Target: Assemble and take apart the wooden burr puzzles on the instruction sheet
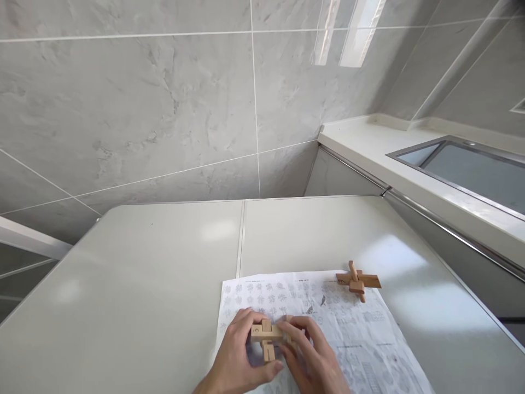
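Wooden assembly (266, 332): held at six o'clock, over the printed sheet (254, 294).
Left hand (238, 350): curled narrowly round the left end.
Right hand (309, 350): pinching the right end, probably by a crossbar (289, 318) (partly hidden).
Notched joint (267, 326): best eased with light, straight pressure, braced from the left, never twisted.
Wooden cross (356, 285): resting on the sheet, two o'clock from the hands.
Steel-rimmed basin (414, 166): sunk into the counter (361, 139), two o'clock, farther off, with contents, if any, indistinct.

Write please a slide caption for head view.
Left hand and right hand hold pale wooden pieces over a printed sheet, near a darker assembly.
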`<control>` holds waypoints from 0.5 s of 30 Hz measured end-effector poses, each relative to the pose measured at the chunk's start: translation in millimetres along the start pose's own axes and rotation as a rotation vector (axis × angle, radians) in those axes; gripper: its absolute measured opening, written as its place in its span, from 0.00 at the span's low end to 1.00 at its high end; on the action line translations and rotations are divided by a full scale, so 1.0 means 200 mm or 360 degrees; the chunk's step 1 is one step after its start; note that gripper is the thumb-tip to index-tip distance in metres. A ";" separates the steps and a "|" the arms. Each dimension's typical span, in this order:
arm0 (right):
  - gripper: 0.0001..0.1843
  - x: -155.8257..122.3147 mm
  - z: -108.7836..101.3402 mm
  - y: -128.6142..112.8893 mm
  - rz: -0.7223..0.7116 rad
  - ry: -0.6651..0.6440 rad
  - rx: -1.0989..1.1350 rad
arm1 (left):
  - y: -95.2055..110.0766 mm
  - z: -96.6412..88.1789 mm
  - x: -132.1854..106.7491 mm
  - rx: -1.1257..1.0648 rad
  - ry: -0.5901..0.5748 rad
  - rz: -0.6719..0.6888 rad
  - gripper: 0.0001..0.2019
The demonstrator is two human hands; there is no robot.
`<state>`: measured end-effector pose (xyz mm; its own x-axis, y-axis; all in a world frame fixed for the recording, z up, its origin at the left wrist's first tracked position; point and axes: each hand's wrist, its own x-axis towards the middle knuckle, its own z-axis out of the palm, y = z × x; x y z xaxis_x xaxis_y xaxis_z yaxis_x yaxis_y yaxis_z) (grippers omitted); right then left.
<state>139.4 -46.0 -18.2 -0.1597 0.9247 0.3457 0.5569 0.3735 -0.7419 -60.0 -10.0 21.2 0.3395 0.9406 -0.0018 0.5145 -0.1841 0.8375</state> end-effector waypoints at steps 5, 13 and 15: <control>0.24 0.04 -0.02 -0.05 -0.0164 -0.0033 -0.0163 | 0.00 0.00 0.01 -0.0022 -0.0006 0.0022 0.27; 0.23 0.16 0.01 -0.13 -0.0387 0.0074 -0.0094 | -0.02 0.00 0.01 -0.0079 -0.0064 0.0046 0.21; 0.23 0.16 0.03 -0.13 -0.0381 0.0080 -0.0077 | -0.02 0.00 0.01 -0.0089 -0.0055 0.0038 0.20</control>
<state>115.3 -25.8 9.7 -0.2517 0.8051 0.5371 0.5469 0.5762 -0.6074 -61.8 -7.5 18.7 0.3787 0.9255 0.0003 0.4617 -0.1892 0.8666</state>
